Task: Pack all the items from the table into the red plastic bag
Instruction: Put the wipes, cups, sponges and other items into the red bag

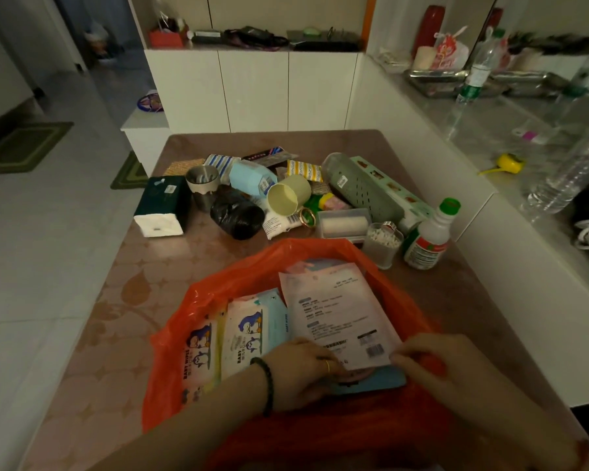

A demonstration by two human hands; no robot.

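Bag: the red plastic bag (170, 351) lies open on the brown patterned worktop (92, 334) at 6 o'clock, right under your hands, with its mouth facing up.

Readable writing: two soft white-and-blue wipe packs (245, 331) with penguin pictures lie side by side in the bag's 9 o'clock half. Each reads "BABY WIPES".

Packet: a flat pale pink packet (337, 311) lies over the bag's 3 o'clock half. It carries rows of print too small to read and a barcode near its 5 o'clock corner. A flat blue piece (378, 380) shows under its near edge.

Left hand: your left hand (300, 372) comes in from 7 o'clock, palm down, with a black bead bracelet (267, 385) on the wrist and a gold ring (327, 366) on one finger. Its fingers are curled together and pinch the packet's near edge.

Right hand: your right hand (432, 358) comes in from 5 o'clock. Its fingers are curled round a bunch of the bag's red film, and their tips touch the packet's 5 o'clock corner.

Unpacked heap: the other items sit across the worktop's far half.
- 10 o'clock: a dark green tissue pack (162, 205), a steel cup (203, 185) and a black roll of bags (237, 215).
- 12 o'clock: a pale yellow plastic cup (289, 195) lying on its side.
- 1 o'clock: a grey-green perforated tube (357, 188).
- 2 o'clock: a clear jar of cotton swabs (383, 243) and a white bottle with a green cap (429, 239). The bottle's red-and-green label is too small to read.
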